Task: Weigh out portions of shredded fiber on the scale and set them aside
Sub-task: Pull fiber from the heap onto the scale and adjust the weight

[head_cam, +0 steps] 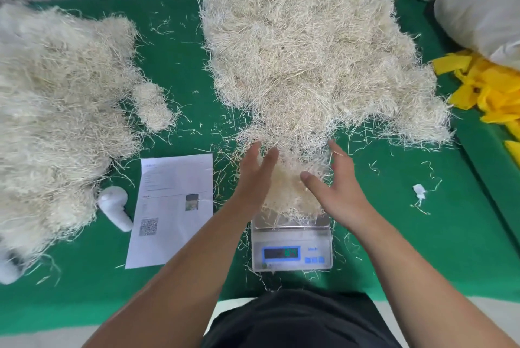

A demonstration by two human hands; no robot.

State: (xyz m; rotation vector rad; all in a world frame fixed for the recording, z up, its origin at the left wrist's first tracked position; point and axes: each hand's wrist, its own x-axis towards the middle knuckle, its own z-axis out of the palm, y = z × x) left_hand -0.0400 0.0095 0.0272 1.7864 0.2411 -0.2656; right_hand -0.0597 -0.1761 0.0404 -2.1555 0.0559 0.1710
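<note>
Midway, your left hand (254,167) and right hand (336,178), fingers straight, flanked a portion (292,187) on the scale (291,252). Most fiber (304,52) remained unweighed.

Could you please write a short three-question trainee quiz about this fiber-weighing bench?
1. True or false: both hands, left hand and right hand, are open beside the fiber portion on the scale.
2. What lies directly left of the scale? A) printed sheet B) yellow strips C) a bottle
3. Fill in: the large fiber pile lies ___ the scale.

Key: 1 true; 2 A; 3 beyond.
</note>
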